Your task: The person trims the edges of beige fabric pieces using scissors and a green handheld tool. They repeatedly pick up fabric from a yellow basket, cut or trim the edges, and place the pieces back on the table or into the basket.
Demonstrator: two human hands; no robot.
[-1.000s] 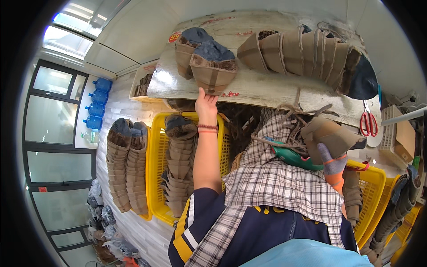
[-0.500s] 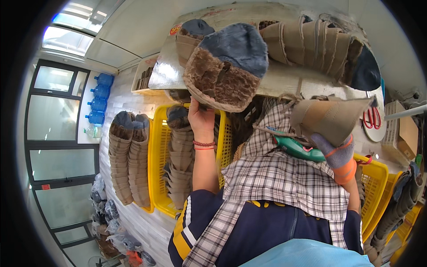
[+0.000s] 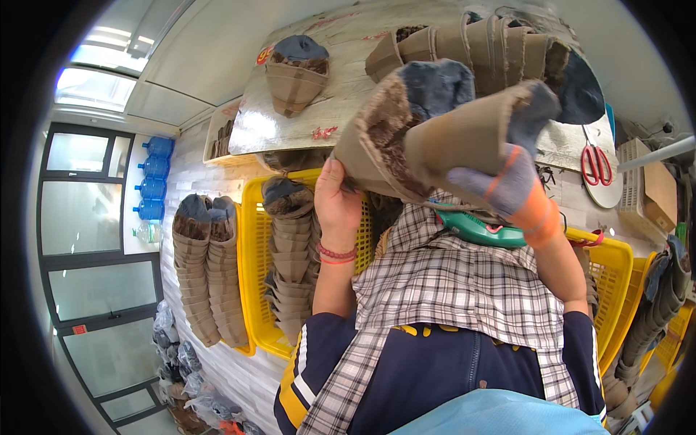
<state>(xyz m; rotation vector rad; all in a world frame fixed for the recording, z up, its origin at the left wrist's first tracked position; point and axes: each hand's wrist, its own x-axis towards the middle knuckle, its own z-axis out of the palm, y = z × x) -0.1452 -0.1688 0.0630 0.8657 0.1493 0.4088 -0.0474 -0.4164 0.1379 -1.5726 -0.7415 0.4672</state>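
My bare left hand (image 3: 338, 206), with a beaded bracelet at the wrist, grips the lower left edge of a tan boot upper (image 3: 373, 148). Brown fleece and a blue-grey lining show inside its opening. A grey and orange glove covers my right hand (image 3: 525, 203), closed around a second tan boot upper (image 3: 460, 141). That second piece overlaps the opening of the first; whether it goes inside, I cannot tell. Below them, by my apron, lies a green tool (image 3: 478, 230), partly hidden by the uppers and my glove.
On the worktable (image 3: 348, 40) stand one upper (image 3: 297, 76) and a nested row of uppers (image 3: 500, 54). Red-handled scissors (image 3: 597, 165) lie at the right. Yellow baskets (image 3: 257, 290) flank me, the left one holding stacked uppers (image 3: 290, 250). More stacks (image 3: 206, 272) stand farther left.
My right hand has brought its upper up and left against the other one. The left hand's upper has tipped, its opening now turned to the right. The view has shifted slightly.
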